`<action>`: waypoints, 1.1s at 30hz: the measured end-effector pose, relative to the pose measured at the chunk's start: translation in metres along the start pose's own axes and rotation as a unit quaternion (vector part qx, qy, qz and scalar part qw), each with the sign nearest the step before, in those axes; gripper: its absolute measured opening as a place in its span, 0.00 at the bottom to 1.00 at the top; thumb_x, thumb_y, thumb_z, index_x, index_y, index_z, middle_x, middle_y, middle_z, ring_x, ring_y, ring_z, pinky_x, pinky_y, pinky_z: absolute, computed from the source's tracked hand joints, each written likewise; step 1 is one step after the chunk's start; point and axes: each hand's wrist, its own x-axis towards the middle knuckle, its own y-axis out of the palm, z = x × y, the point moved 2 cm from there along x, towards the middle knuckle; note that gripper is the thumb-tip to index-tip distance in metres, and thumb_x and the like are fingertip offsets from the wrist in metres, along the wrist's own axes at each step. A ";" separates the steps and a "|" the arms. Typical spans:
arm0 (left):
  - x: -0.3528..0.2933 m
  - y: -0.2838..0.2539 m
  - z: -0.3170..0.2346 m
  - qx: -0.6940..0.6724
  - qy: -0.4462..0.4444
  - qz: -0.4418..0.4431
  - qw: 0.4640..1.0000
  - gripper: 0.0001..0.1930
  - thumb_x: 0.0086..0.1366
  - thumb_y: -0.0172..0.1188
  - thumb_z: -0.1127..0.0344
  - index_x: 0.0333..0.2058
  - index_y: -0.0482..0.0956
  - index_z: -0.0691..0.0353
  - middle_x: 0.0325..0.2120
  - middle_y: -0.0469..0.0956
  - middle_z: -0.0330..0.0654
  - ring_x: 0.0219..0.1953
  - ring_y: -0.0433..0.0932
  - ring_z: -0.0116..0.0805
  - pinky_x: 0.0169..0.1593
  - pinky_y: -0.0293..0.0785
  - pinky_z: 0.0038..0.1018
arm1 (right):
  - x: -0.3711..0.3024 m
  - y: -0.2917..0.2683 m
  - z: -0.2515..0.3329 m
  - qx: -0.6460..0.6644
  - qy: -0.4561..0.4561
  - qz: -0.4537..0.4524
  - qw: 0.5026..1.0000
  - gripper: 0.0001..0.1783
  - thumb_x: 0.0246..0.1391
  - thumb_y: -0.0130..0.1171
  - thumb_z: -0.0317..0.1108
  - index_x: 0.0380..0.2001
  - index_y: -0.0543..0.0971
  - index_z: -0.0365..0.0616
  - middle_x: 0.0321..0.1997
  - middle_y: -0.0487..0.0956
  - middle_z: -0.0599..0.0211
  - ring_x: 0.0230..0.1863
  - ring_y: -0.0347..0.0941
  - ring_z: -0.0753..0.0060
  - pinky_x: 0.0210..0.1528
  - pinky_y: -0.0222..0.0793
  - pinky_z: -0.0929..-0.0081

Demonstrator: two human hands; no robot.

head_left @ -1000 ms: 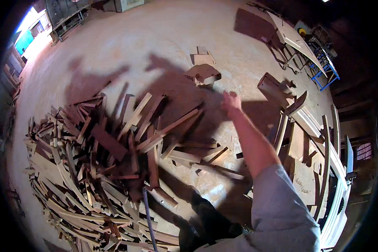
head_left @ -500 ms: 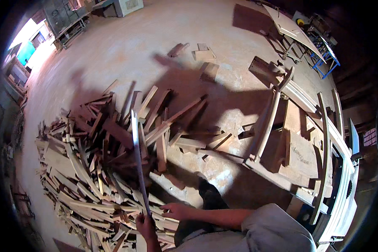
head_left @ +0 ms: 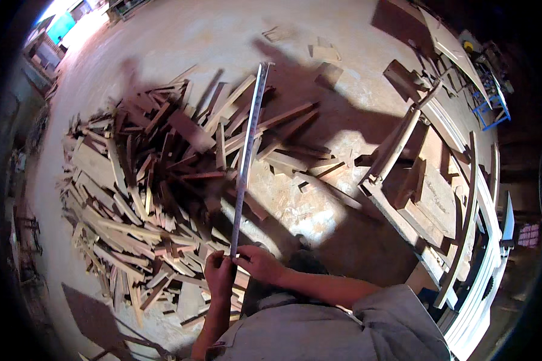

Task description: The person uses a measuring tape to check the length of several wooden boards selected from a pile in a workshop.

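- The left hand [head_left: 220, 277] is gripping the lower end of a long, thin measuring tape [head_left: 247, 153], its fingers curling closed there.
- The right hand [head_left: 260, 265] is meeting the tape just beside the left; whether its fingertips are pinching or only touching is not clear.
- The tape is extending away from the person, crossing in front of the right part of a wood scrap pile [head_left: 123, 207].
- A wooden frame [head_left: 396, 218] is lying to the right.

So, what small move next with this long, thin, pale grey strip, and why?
Perhaps tighten your grip with the left hand: it meets the right hand at the near end of the strip, whose span stretches out over jumbled brown wooden offcuts.
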 end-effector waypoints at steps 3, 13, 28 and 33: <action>-0.018 0.005 0.000 0.014 0.005 0.008 1.000 0.15 0.58 0.60 0.74 0.44 0.70 0.70 0.29 0.75 0.39 0.29 0.73 0.24 0.32 0.71 0.19 | -0.011 0.004 -0.014 -0.018 -0.012 0.012 1.000 0.14 0.58 0.56 0.38 0.40 0.79 0.39 0.34 0.79 0.54 0.38 0.76 0.57 0.42 0.69 0.66; -0.060 0.072 0.040 0.006 -0.050 0.002 0.999 0.21 0.60 0.61 0.68 0.50 0.65 0.66 0.32 0.73 0.41 0.26 0.74 0.26 0.23 0.69 0.21 | -0.061 -0.043 -0.060 -0.049 -0.042 -0.051 0.997 0.11 0.58 0.51 0.35 0.35 0.79 0.40 0.32 0.76 0.54 0.35 0.74 0.55 0.38 0.69 0.65; -0.188 0.114 -0.167 -0.087 0.165 0.399 0.898 0.32 0.59 0.60 0.62 0.60 0.62 0.67 0.55 0.69 0.56 0.56 0.71 0.47 0.59 0.67 0.40 | -0.127 -0.188 -0.177 0.254 0.303 0.005 0.918 0.11 0.60 0.51 0.37 0.28 0.75 0.42 0.24 0.75 0.68 0.22 0.72 0.75 0.24 0.69 0.74; -0.217 0.103 -0.172 -0.111 0.175 0.470 0.858 0.32 0.59 0.60 0.60 0.60 0.62 0.67 0.53 0.70 0.56 0.55 0.72 0.47 0.57 0.68 0.40 | -0.128 -0.209 -0.187 0.195 0.339 -0.046 0.919 0.10 0.57 0.53 0.35 0.26 0.76 0.41 0.25 0.77 0.67 0.22 0.72 0.76 0.26 0.68 0.75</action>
